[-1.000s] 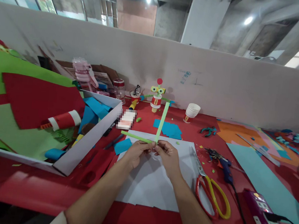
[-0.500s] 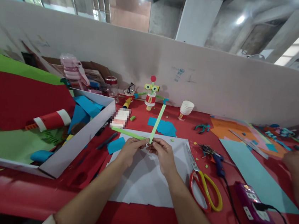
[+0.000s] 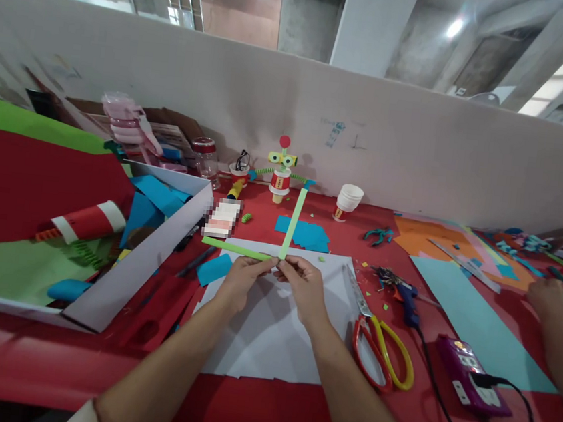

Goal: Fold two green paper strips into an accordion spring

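Note:
Two light green paper strips meet at my fingertips: one strip (image 3: 294, 222) points away from me, the other strip (image 3: 232, 247) runs out to the left. My left hand (image 3: 241, 280) is closed in a pinch at their joined ends. Pinching the same corner is my right hand (image 3: 305, 289), thumb and fingers pressed together. The fingers partly hide the join, so I cannot tell whether it is folded or glued. Both hands are over white paper (image 3: 266, 354). A blue paper piece (image 3: 213, 270) lies left of my left hand, and large scissors (image 3: 387, 356) lie to the right.
At the back stands a paper-cup figure (image 3: 280, 182) beside white stacked cups (image 3: 349, 199). A white box (image 3: 142, 270) of craft pieces is at left. Right are a glue gun (image 3: 409, 301), a purple power strip (image 3: 472, 379) and another person's hand (image 3: 548, 299).
The view has shifted slightly, so the table items sit a little farther left and higher. Both hands keep their pinch on the green strips, with only slight finger movement.

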Demonstrator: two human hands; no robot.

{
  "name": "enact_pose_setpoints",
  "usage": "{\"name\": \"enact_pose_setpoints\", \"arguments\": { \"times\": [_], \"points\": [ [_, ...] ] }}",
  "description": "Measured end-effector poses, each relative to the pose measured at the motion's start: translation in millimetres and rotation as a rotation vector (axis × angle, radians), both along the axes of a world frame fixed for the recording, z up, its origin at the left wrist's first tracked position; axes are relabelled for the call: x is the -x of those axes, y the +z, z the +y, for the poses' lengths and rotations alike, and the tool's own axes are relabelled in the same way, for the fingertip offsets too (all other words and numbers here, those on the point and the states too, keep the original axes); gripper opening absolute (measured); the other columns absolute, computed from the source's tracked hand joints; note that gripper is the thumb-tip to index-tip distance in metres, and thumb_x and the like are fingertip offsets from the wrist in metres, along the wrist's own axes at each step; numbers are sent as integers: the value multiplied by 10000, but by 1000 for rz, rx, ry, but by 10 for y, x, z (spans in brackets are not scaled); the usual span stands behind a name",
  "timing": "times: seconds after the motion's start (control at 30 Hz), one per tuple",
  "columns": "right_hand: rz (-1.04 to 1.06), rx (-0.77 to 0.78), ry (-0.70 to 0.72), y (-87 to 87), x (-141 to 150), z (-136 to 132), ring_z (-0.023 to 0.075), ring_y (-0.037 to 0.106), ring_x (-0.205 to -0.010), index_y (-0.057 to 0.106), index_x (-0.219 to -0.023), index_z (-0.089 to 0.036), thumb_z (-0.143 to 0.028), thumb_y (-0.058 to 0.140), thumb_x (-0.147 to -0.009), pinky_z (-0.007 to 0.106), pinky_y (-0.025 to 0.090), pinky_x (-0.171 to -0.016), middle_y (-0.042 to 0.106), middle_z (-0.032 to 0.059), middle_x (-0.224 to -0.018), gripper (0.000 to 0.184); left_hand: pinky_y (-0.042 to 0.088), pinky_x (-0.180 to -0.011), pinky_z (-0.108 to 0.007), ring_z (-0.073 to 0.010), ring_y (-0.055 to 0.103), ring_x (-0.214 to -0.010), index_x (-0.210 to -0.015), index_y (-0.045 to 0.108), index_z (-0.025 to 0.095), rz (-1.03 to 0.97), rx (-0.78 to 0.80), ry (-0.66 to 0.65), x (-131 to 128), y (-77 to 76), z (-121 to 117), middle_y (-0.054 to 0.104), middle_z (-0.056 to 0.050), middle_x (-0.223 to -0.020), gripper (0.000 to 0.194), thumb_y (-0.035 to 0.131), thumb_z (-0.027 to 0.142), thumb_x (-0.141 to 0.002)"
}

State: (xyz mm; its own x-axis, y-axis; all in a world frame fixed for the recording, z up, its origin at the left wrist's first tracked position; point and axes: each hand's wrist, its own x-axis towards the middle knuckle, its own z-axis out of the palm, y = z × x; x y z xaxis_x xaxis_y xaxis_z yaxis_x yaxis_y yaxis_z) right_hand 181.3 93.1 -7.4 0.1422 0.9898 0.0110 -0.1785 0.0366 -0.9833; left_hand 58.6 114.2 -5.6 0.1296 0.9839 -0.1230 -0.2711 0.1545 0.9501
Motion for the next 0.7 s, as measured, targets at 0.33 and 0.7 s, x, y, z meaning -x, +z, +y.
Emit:
{"name": "enact_pose_setpoints", "arguments": {
  "times": [0.33, 0.7],
  "points": [
    [134, 20, -26, -3, -33, 42, 95, 558, -566, 688, -753, -184, -280, 690, -669, 239, 448, -587, 653, -13, -666, 127, 405, -597, -259, -113, 511, -563, -592, 687, 154, -125, 78, -122, 45, -40, 54, 606, -9, -571, 123, 759, 247, -553],
    [100, 12, -83, 5, 55, 24, 102, 552, -561, 685, -741, -177, -292, 681, -672, 239, 432, -568, 644, -17, -637, 135, 419, -591, -231, -94, 508, -568, -611, 666, 139, -257, 169, -20, -63, -77, 25, 592, -2, -585, 192, 799, 236, -512]
  ]
}}
